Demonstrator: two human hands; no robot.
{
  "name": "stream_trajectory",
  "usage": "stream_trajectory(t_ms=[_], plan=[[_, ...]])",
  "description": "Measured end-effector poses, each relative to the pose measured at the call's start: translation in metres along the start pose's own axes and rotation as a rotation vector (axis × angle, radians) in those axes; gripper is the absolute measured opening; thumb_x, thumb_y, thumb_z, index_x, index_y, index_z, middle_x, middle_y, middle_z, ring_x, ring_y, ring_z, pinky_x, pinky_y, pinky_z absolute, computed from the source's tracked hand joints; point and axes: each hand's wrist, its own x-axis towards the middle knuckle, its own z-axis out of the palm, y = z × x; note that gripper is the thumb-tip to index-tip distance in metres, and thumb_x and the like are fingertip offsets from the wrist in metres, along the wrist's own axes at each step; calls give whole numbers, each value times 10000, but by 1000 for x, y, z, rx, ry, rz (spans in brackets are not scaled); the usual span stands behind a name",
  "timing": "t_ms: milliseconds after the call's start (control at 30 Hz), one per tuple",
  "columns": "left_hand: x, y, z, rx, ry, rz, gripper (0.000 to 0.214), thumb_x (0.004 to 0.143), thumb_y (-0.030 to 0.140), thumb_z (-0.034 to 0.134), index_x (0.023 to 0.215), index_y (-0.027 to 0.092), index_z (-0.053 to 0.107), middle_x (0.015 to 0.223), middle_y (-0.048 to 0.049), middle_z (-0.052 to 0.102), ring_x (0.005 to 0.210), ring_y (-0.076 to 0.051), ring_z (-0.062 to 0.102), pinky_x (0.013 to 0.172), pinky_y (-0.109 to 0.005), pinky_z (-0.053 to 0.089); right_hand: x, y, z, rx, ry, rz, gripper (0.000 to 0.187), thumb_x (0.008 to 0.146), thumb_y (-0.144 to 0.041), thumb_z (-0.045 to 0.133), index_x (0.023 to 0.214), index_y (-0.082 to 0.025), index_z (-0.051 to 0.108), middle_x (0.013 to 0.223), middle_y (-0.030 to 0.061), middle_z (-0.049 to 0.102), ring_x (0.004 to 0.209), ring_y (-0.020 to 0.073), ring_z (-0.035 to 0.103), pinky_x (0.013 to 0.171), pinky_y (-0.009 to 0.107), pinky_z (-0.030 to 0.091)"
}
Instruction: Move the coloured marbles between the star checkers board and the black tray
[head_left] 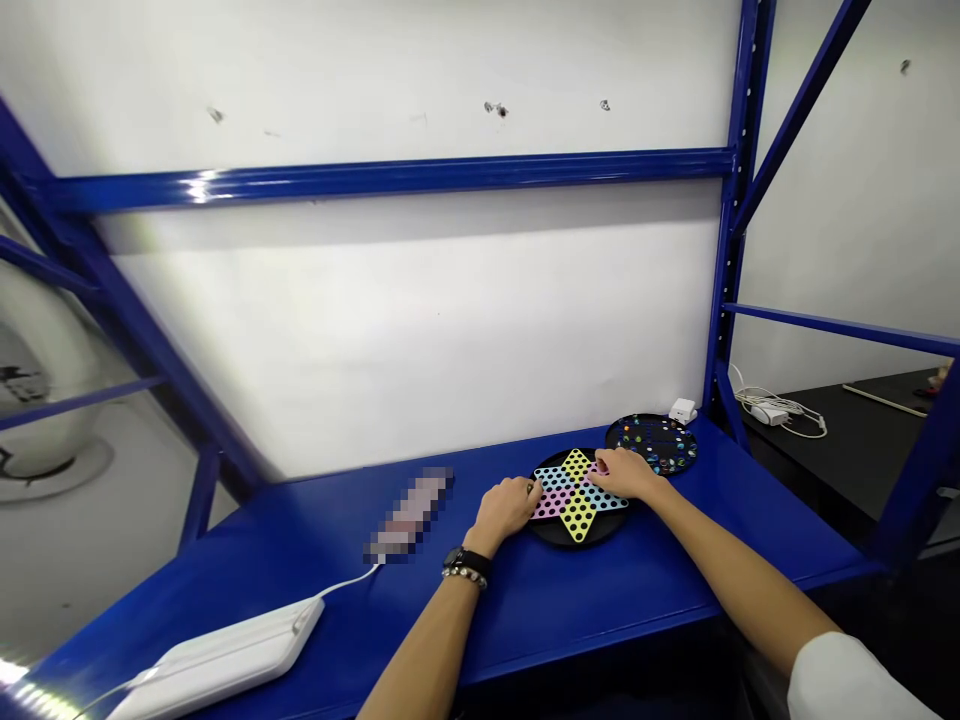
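A star-shaped Chinese checkers board (pixel 577 518) with pink, yellow and light-blue sections full of holes lies on a round black tray (pixel 551 534). At the board's left point, my left hand (pixel 507 508) has its fingers curled closed around the edge. My right hand (pixel 625 472) pinches the upper right edge, its fingertips resting on the pink section. What lies under the fingers of both hands is hidden. Behind my right hand sits a second round black tray (pixel 660 428) with several colored marbles along its rim.
All this stands on a blue metal table (pixel 600 610) against a white wall. To the left, a pixelated phone-like object (pixel 409 517) connects by cable to a white power strip (pixel 232 650). A white adapter (pixel 682 410) stands at the back right, near a blue frame post (pixel 726 270).
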Motion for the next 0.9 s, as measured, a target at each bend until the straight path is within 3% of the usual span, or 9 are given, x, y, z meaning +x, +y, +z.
stream_trajectory(t_ms=[267,367,633,700,800,833,900], plan=[[2,-2,3,-20,17,-11,447,951,373,317,795,193,695,924,-131,722,880,-262,680,755,-342,465,0,0,0,25,-4,-14,200,853,-399,555,809,-204,552,802,37,640,742,177,559,598,262,261],[3,-4,5,-122,41,-33,435,937,357,341,695,193,663,840,-118,715,829,-250,674,724,-323,449,0,0,1,36,-4,-9,198,852,-392,558,800,-202,549,794,36,635,728,171,549,604,263,263],[10,-16,2,-376,245,-195,529,956,458,270,555,207,506,616,-65,601,593,-186,565,559,-275,345,0,0,-1,145,32,5,228,812,-429,607,785,-211,545,750,21,604,739,173,520,605,260,267],[9,-15,-2,-446,351,-205,536,965,463,237,530,215,429,533,-18,506,530,-156,492,541,-265,322,1,-4,-2,259,83,13,267,817,-469,606,773,-211,549,702,7,574,711,161,506,601,252,274],[7,-5,-6,-531,520,-177,513,975,453,196,544,220,349,518,18,419,517,-128,422,546,-251,316,3,-15,-2,611,120,-9,407,854,-588,530,732,-200,519,614,-26,486,582,114,440,561,232,292],[7,1,-7,-572,585,-146,502,974,449,204,548,220,337,517,24,404,514,-122,407,544,-247,314,3,-21,-2,768,84,-5,451,871,-626,478,739,-197,511,589,-40,452,526,96,398,531,223,286],[6,15,-7,-643,693,-52,483,968,436,237,546,218,327,504,33,379,496,-111,377,535,-244,303,2,-32,0,1092,-158,63,539,887,-702,346,816,-198,523,552,-59,426,412,72,298,445,210,230]])
